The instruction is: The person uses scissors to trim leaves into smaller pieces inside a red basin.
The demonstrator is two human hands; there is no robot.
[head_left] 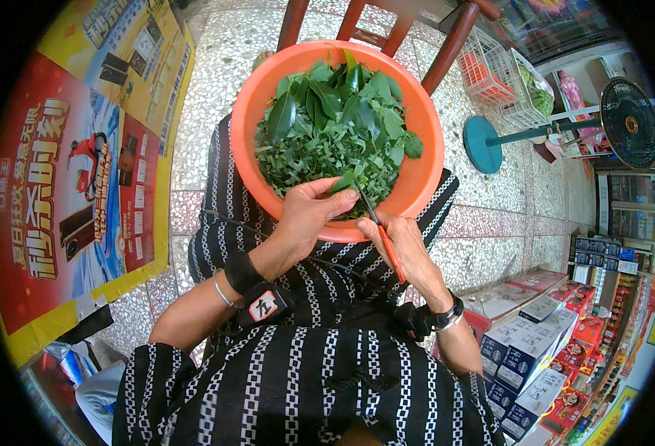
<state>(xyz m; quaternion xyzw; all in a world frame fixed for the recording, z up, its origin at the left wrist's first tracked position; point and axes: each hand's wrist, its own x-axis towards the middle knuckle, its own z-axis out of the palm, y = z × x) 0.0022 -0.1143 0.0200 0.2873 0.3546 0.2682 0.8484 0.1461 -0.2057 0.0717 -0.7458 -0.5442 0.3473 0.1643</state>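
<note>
An orange plastic basin (249,160) rests on my lap, holding whole green leaves (327,100) toward its far side and finely cut leaf strips (309,156) nearer to me. Over its near rim, my left hand (309,208) pinches a green leaf (344,181) between thumb and fingers. My right hand (409,249) grips a pair of scissors (388,249) with orange handles. Their dark blades point up and left, right beside the pinched leaf. Whether the blades touch the leaf I cannot tell.
A wooden chair (353,18) stands beyond the basin. To the right are a fan (631,123) on a green round base and white plastic baskets (484,63). Stacked boxes (524,346) lie at the lower right. A large red and yellow poster (67,186) covers the left side.
</note>
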